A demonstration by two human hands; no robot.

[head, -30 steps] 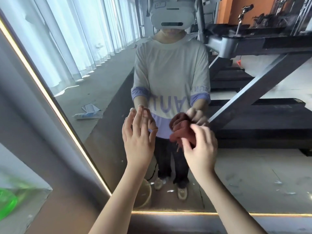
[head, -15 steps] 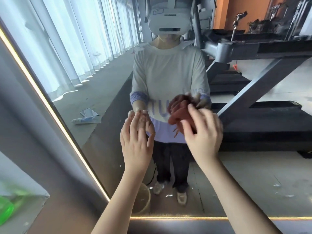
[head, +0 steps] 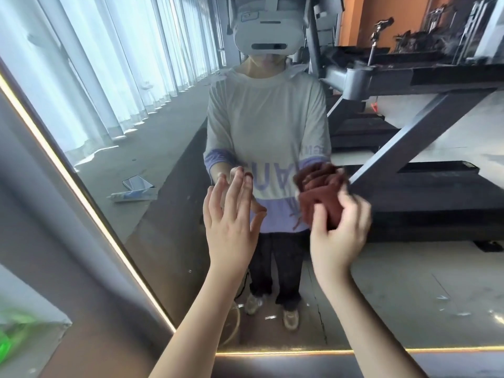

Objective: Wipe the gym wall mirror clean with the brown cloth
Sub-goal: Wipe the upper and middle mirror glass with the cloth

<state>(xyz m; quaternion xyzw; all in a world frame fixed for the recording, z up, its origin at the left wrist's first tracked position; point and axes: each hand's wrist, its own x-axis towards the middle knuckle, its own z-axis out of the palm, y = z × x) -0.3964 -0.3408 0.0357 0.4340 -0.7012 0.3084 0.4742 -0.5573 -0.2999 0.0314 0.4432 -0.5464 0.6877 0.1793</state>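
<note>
The wall mirror fills most of the head view, framed by a lit strip along its left and bottom edges. My right hand grips the bunched brown cloth and presses it against the glass at about waist height of my reflection. My left hand is raised beside it, fingers straight and together, fingertips at or very near the glass. It holds nothing. The cloth's reflection shows just above the real cloth.
A grey wall panel borders the mirror on the left. Something green and blurred sits at the lower left. Reflected in the glass are white curtains, a tube and a flat packet on the floor, and a dark metal gym machine frame.
My right hand has carried the cloth up and to the right across the glass. My left hand has stayed in about the same place, and the view has tilted slightly down.
</note>
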